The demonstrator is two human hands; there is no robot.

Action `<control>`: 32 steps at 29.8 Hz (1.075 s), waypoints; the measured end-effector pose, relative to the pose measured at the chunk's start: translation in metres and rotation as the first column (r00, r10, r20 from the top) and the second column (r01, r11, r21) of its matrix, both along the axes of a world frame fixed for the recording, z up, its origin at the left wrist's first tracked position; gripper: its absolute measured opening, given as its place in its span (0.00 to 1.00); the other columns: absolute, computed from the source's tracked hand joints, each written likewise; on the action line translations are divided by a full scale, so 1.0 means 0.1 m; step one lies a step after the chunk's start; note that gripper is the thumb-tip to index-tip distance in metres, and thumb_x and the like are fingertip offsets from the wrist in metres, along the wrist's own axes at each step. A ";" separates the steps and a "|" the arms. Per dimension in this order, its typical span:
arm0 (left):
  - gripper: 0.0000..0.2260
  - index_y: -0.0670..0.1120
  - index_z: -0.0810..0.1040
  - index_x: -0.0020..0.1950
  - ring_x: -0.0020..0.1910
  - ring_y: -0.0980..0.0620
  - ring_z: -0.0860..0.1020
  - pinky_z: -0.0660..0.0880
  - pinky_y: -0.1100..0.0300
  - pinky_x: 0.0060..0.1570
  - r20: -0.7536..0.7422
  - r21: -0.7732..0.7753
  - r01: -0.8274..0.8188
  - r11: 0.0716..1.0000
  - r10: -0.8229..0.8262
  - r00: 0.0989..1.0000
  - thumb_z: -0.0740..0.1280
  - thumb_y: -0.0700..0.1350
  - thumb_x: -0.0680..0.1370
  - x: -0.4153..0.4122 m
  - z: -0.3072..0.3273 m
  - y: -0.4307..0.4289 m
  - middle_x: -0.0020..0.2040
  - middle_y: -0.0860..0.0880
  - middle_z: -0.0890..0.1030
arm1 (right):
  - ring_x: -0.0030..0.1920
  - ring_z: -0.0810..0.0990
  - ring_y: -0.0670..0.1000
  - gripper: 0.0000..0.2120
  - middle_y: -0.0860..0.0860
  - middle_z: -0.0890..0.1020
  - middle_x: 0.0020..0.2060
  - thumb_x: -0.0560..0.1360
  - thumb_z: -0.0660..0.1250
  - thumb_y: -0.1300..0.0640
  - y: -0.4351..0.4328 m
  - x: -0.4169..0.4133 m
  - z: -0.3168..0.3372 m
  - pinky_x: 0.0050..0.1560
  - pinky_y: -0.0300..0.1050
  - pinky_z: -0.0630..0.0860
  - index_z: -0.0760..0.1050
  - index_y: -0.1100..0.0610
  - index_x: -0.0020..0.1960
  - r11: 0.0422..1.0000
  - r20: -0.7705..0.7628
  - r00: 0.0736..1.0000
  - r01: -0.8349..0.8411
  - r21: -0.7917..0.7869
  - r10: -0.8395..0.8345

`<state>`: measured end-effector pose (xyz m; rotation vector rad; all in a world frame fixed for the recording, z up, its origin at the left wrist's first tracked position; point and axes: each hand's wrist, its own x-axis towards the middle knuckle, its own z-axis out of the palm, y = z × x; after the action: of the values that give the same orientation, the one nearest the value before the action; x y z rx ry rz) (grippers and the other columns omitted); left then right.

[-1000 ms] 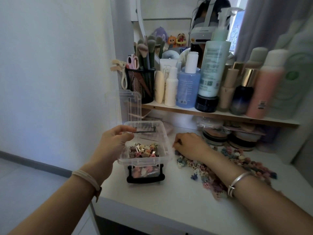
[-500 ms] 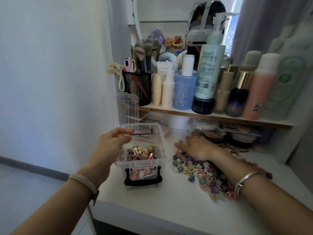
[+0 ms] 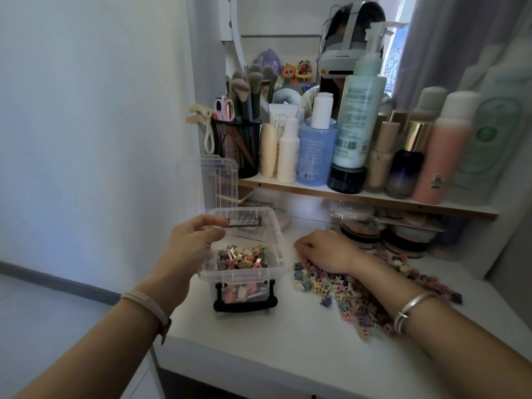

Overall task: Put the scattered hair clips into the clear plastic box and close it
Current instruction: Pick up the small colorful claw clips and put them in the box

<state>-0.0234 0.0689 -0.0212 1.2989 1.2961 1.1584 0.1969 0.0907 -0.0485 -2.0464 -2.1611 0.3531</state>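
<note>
1. Nearest the camera, two forearms reach in from 6 o'clock over the white bench (image 3: 259, 341); the left wrist wears a pale band (image 3: 145, 302), the right a silver bangle (image 3: 411, 309).
2. The scattered hair clips (image 3: 336, 286) lie in a loose pile on the bench at 3 o'clock of the box, running out toward 4 o'clock under and beside the right forearm (small pastel claw shapes, many colours).
3. The right hand (image 3: 328, 249) rests knuckles-up on the far end of that pile, fingers curled down into the clips; whether it grips any I cannot tell.
4. The clear plastic box (image 3: 276, 246) stands on the bench at centre, open, with a black handle (image 3: 244, 305) on its near face and a heap of clips inside.
5. The left hand (image 3: 190, 240) is at the box's 9 o'clock rim, thumb and forefinger pinched on the end of a thin dark hairpin (image 3: 244, 225) held level over the box's far half.
6. The clear lid (image 3: 223, 180) stands upright just beyond the box, at its 11 o'clock.
7. Farther back, a wooden shelf (image 3: 359, 198) carries a black mesh cup (image 3: 237, 148) of makeup brushes at 12 o'clock, then a row of bottles running toward 2 o'clock.
8. Behind the bottles, a mirror (image 3: 288, 38) shows the person wearing the head camera.
</note>
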 end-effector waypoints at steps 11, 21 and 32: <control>0.09 0.48 0.78 0.40 0.33 0.54 0.68 0.68 0.55 0.44 0.001 0.007 0.017 1.000 -0.017 1.000 0.63 0.36 0.76 0.00 -0.01 0.01 0.42 0.48 0.75 | 0.70 0.64 0.59 0.31 0.60 0.64 0.71 0.78 0.48 0.40 0.24 -0.06 0.01 0.70 0.52 0.62 0.65 0.63 0.68 0.970 0.123 0.975 0.200 -0.135 -0.184; 0.10 0.48 0.77 0.40 0.33 0.54 0.68 0.69 0.53 0.46 0.013 0.001 0.015 1.000 -0.015 1.000 0.62 0.36 0.77 -0.01 -0.03 0.01 0.42 0.49 0.75 | 0.56 0.76 0.53 0.11 0.54 0.80 0.54 0.74 0.65 0.53 0.07 -0.05 0.11 0.55 0.45 0.73 0.78 0.57 0.53 0.999 0.094 0.995 0.040 0.003 -0.040; 0.10 0.48 0.78 0.40 0.36 0.52 0.70 0.70 0.54 0.44 0.042 -0.011 0.035 0.999 -0.034 0.999 0.62 0.35 0.76 0.02 -0.03 0.00 0.42 0.49 0.75 | 0.41 0.76 0.41 0.06 0.46 0.82 0.41 0.72 0.69 0.61 -0.13 0.00 0.39 0.43 0.28 0.68 0.83 0.58 0.47 0.966 -0.210 0.977 0.012 0.257 0.043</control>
<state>-0.0215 0.0688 -0.0246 1.2776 1.2439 1.1463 0.1974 0.0779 -0.0095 -1.7652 -1.9796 0.2641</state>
